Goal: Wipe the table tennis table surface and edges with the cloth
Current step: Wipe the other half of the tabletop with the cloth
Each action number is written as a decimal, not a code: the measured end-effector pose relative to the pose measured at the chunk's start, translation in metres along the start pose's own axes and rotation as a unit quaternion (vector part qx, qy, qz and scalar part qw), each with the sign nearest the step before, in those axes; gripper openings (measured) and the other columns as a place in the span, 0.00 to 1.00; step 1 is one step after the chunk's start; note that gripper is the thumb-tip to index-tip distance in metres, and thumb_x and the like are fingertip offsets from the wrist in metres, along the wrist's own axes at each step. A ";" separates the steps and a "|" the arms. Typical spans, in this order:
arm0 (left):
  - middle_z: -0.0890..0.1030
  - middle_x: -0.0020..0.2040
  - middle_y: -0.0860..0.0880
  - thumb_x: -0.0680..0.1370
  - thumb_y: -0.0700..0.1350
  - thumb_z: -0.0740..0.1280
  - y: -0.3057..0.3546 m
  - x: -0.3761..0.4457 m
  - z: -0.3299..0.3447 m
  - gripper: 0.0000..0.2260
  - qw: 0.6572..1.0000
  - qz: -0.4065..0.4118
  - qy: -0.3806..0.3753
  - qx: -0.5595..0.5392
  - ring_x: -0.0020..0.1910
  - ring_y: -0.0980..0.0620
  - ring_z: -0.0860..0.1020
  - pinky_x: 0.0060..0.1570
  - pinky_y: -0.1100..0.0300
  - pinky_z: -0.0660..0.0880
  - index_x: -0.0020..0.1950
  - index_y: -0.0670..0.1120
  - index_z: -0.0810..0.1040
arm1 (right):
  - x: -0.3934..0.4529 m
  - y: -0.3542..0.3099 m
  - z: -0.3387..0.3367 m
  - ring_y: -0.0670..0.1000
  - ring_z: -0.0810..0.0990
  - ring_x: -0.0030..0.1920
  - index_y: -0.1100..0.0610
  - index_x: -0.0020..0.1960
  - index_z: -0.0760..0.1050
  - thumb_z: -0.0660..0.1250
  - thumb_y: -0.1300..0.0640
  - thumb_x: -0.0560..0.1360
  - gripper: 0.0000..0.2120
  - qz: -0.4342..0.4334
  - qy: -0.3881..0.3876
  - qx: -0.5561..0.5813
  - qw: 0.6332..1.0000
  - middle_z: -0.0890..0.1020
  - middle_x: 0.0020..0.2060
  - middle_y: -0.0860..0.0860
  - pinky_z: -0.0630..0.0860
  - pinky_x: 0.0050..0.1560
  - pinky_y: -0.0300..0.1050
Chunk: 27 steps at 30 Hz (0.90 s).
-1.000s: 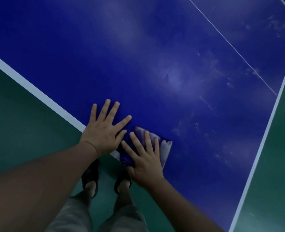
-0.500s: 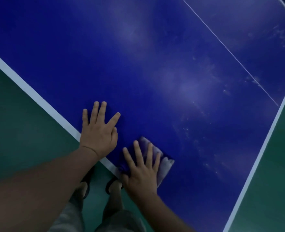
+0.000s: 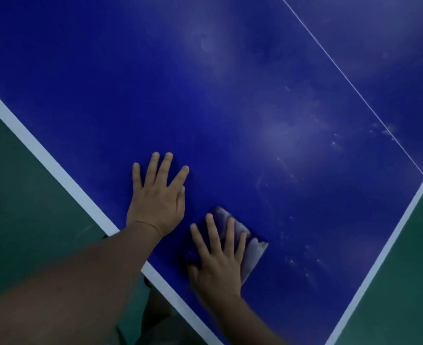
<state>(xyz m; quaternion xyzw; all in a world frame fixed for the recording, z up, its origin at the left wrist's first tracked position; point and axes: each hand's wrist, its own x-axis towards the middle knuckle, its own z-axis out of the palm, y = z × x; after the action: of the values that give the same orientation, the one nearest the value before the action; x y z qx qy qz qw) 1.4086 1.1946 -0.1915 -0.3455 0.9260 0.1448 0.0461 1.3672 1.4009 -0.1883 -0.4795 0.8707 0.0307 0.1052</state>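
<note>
Head view: right hand (image 3: 218,262) flat on the cloth (image 3: 251,252), close to the near white edge line (image 3: 63,175).

Nearest, right fingers lie straight and spread on the cloth, pressing it to the table (image 3: 205,108); the cloth sits just in from the near edge, its pale end poking out beyond the fingertips. Left hand (image 3: 157,197) beside it, palm down on bare blue, fingers straight, slightly fanned, holding nothing. Risks, as I judge: the loose end could fold under and smear rather than lift dust; a flat palm may slide off the cloth; a stroke toward the near edge could drag it over the lip. Farther out, pale smudges (image 3: 287,135) and specks near the thin centre line (image 3: 354,93) could be missed.
</note>
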 end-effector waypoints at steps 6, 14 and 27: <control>0.54 0.82 0.45 0.83 0.57 0.44 0.003 -0.001 -0.002 0.26 0.999 0.015 -0.002 0.029 0.82 0.42 0.46 0.77 0.35 0.42 0.81 0.55 0.58 | 0.120 0.051 -0.031 0.61 0.49 0.80 0.42 0.78 0.60 0.56 0.38 0.78 0.30 0.014 0.025 0.015 0.999 0.57 0.80 0.47 0.49 0.75 0.71; 0.59 0.81 0.47 0.84 0.58 0.46 0.002 0.000 -0.001 0.24 0.995 0.089 0.002 0.045 0.81 0.43 0.52 0.76 0.34 0.47 0.79 0.54 0.62 | 0.100 0.097 -0.027 0.61 0.48 0.80 0.43 0.78 0.61 0.53 0.38 0.77 0.30 0.187 0.040 0.042 0.981 0.55 0.81 0.47 0.47 0.75 0.70; 0.61 0.80 0.45 0.83 0.60 0.48 0.007 0.012 -0.009 0.27 0.981 0.158 -0.044 0.101 0.80 0.41 0.56 0.74 0.33 0.53 0.79 0.51 0.63 | 0.181 0.179 -0.055 0.57 0.43 0.81 0.40 0.80 0.55 0.46 0.34 0.80 0.30 0.220 0.019 0.075 0.972 0.49 0.81 0.43 0.43 0.77 0.67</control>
<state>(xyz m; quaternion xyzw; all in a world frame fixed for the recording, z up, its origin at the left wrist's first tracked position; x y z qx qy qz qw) 1.3949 1.1890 -0.1837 -0.1817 0.9758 0.0710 0.0983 1.1144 1.3389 -0.1812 -0.2672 0.9565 -0.0215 0.1150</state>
